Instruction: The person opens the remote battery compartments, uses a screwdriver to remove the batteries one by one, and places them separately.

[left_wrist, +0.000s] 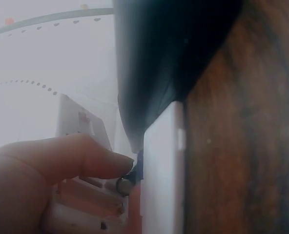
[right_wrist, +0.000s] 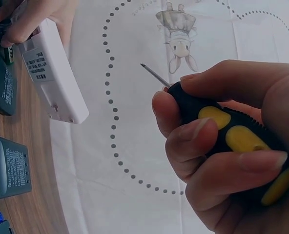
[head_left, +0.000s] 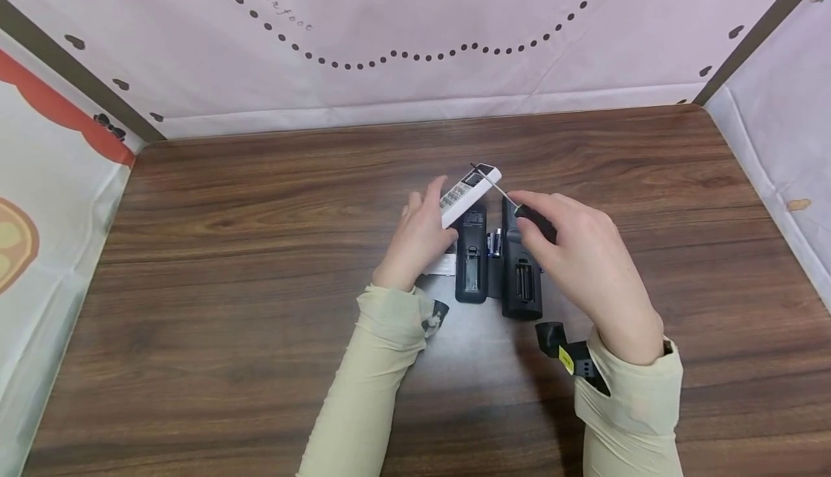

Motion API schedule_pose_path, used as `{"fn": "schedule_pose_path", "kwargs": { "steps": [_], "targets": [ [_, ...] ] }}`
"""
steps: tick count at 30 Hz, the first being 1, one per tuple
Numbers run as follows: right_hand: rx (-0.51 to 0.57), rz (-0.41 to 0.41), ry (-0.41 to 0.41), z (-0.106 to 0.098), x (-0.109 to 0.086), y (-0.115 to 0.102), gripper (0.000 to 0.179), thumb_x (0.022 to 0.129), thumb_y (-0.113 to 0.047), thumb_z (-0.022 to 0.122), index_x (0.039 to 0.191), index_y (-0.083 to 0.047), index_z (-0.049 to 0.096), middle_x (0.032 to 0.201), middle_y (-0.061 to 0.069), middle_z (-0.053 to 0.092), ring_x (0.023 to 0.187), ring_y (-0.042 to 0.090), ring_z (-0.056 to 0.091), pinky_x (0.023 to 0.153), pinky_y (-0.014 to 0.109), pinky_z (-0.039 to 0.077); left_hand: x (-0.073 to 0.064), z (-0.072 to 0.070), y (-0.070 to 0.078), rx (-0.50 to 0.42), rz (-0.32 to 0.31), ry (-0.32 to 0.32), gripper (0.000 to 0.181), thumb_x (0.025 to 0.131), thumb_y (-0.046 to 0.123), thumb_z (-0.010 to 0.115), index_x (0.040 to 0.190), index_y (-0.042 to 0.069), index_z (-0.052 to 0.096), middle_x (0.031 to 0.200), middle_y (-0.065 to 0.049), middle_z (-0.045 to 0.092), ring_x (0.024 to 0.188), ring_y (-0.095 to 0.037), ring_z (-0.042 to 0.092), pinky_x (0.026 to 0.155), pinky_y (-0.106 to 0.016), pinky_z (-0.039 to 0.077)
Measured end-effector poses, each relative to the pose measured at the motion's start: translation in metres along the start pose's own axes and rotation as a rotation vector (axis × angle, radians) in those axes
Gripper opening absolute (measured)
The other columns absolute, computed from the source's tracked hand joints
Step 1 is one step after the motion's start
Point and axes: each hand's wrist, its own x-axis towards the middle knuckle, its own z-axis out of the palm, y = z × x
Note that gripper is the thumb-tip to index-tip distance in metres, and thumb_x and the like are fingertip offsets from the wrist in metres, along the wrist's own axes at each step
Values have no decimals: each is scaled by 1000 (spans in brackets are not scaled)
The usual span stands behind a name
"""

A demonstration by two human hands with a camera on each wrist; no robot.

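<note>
My left hand holds a white remote control tilted above the table. In the left wrist view its thumb presses at a battery in the remote's open back compartment. My right hand grips a screwdriver with a black and yellow handle, fingers curled round it. From the head, the thin shaft crosses over the remote's upper end; the right wrist view shows the tip apart from the remote. Below lie two black remotes, one narrow and one wider, backs up with bared battery compartments.
Several loose batteries lie between the black remotes, beside a dark flat piece. A white flat piece rests left of them. Wrist cameras sit on both sleeves. A patterned cloth hangs behind the wooden table.
</note>
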Motion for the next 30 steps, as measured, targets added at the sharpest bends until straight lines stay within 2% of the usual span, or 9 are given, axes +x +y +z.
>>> {"fn": "schedule_pose_path", "kwargs": {
  "steps": [11,15,18,24,26,30],
  "targets": [
    [9,14,-27,-4,0,-3,32,88,-19,53,119,-18,58,103,1,61,69,15,49,60,31,36,-2,-4,0,-13,-4,-5,84,70,13,65,141,28,21,111,-10,42,91,-23,43,72,-36,42],
    [-4,30,-17,-5,-1,-3,32,87,-20,54,119,-19,57,96,-1,61,61,14,46,54,29,35,-2,-5,-1,-38,-12,-4,80,74,16,64,141,27,21,112,-10,42,89,-23,46,73,-37,43],
    [-8,30,-13,-7,-2,-2,33,87,-19,54,120,-19,57,94,-1,61,60,14,46,53,30,36,-2,-8,-2,-72,-13,23,77,76,20,64,141,25,22,112,-11,44,88,-23,48,73,-38,44],
    [5,47,-17,-9,-3,2,33,88,-20,53,121,-18,56,110,2,60,71,15,53,59,31,39,-1,-16,-5,-132,-13,100,71,80,40,61,139,22,27,109,-9,49,86,-21,51,73,-38,43],
    [8,58,-15,-10,-3,3,33,88,-21,52,120,-19,57,104,1,61,63,15,49,55,30,37,-2,-19,-6,-164,-17,118,68,80,48,58,137,23,31,109,-7,52,87,-20,51,73,-38,43],
    [19,89,-9,-12,-5,7,31,88,-22,51,118,-22,58,85,-1,61,59,14,46,54,30,36,-6,-22,-8,-225,-24,149,60,81,57,49,129,23,41,105,-3,58,85,-18,53,69,-36,44]
  ]
}}
